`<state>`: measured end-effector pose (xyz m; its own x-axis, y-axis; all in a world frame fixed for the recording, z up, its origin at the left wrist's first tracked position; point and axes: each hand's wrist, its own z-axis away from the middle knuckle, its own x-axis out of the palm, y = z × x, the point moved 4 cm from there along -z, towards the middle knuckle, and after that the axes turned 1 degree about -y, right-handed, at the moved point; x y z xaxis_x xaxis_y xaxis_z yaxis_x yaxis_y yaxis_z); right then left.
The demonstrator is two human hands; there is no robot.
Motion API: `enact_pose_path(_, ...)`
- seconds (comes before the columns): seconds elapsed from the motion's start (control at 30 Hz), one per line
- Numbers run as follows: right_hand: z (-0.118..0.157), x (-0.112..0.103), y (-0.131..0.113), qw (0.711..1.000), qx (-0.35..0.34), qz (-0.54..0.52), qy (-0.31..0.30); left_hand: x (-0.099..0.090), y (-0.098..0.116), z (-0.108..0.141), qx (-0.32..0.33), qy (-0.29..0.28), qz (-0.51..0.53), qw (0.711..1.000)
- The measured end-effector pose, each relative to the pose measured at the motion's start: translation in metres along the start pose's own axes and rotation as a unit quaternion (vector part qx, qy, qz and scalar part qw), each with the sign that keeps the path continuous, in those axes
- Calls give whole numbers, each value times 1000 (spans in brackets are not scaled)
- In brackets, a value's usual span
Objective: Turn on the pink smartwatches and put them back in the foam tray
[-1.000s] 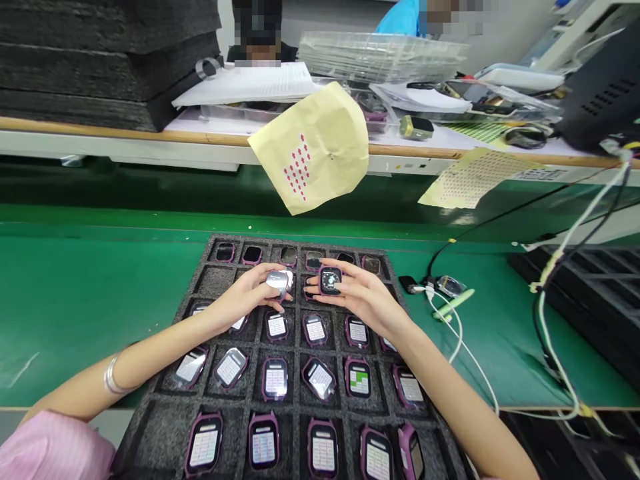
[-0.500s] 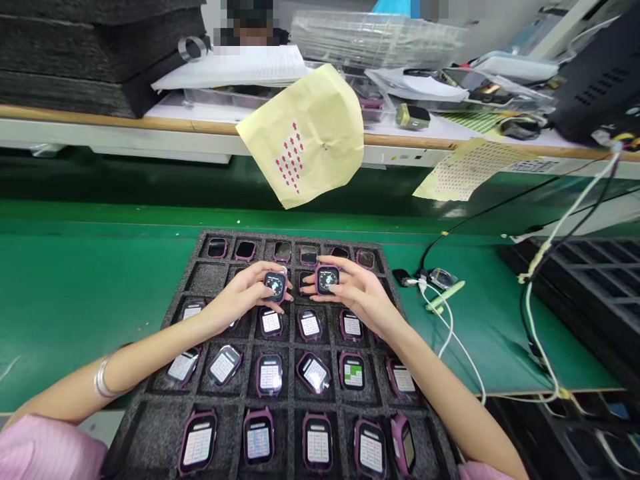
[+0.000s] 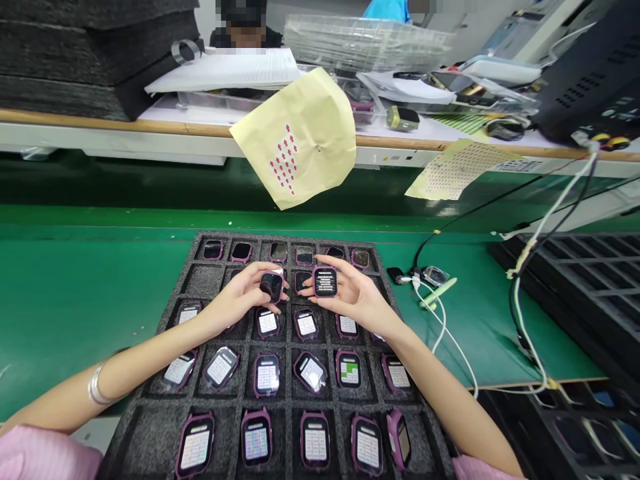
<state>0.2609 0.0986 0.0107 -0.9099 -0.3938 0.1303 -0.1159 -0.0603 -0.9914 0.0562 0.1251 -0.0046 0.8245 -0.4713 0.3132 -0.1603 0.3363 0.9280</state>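
My left hand point(image 3: 250, 288) grips a purple smartwatch point(image 3: 271, 287) by its edges, thumb at its screen, which looks dark. In my right hand point(image 3: 354, 288) is a second purple smartwatch point(image 3: 325, 282), its lit screen showing lines of white text. Both are held side by side above a black foam tray point(image 3: 145, 433). Purple smartwatches lie in the tray's compartments; those in the nearer rows, such as one with a green-patched screen point(image 3: 349, 369), are mostly lit with white grids. The far row, including a watch at the left point(image 3: 213, 250), has dark screens.
A shelf edge point(image 3: 200, 128) runs across the back, with yellow sticker sheets point(image 3: 320, 143) hanging from it. White cables point(image 3: 443, 320) and a green pen-like tool point(image 3: 439, 293) lie right of the tray. Black foam trays are stacked upper left point(image 3: 95, 60) and at right point(image 3: 565, 300). A person sits behind the shelf.
The left watch's screen has gone from a lit dial to dark. The right watch's dial has given way to a text list, and my right thumb has moved off its screen.
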Motion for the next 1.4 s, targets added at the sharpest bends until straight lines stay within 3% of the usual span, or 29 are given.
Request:
enact_pose_path(0.07,7,-6,-4,998,6,57,-8,-1,1,1,2,13,-9,1000)
enact_pose_path(0.13,16,-21,-8,984,4,180,14,-3,2,2,2,25,-23,999)
enact_pose_path(0.27,39,-67,-15,880,-23,464,94,-5,2,4,2,33,-54,998)
enact_pose_path(0.4,61,-101,-10,825,-7,561,73,-6,2,5,-2,31,-59,998)
enact_pose_path(0.5,65,-102,-15,796,-19,604,43,-5,1,5,-6,32,-72,997)
enact_pose_path(0.57,59,-93,-23,787,-46,612,64,-4,0,5,-6,32,-99,995)
enact_pose_path(0.67,37,-69,-24,798,-47,595,82,-4,-2,5,-7,33,-161,986)
enact_pose_path(0.73,21,-51,-14,806,-9,590,55,-5,-5,6,-12,34,-203,978)
enact_pose_path(0.83,7,-35,1,807,14,585,83,-10,-9,8,-15,40,-252,967)
enact_pose_path(0.93,4,-33,12,826,27,551,118,-14,-11,10,-7,50,-260,964)
enact_pose_path(1.07,3,-37,15,875,19,466,127,-17,-9,11,13,51,-243,969)
enact_pose_path(1.23,-11,-26,-6,946,-50,302,104,-12,-2,7,20,50,-247,967)
enact_pose_path(1.33,-22,-18,-16,992,-46,76,93,-8,6,6,73,54,-295,951)
enact_pose_path(1.4,-29,-11,-16,997,-5,-56,62,-5,11,7,118,50,-356,926)
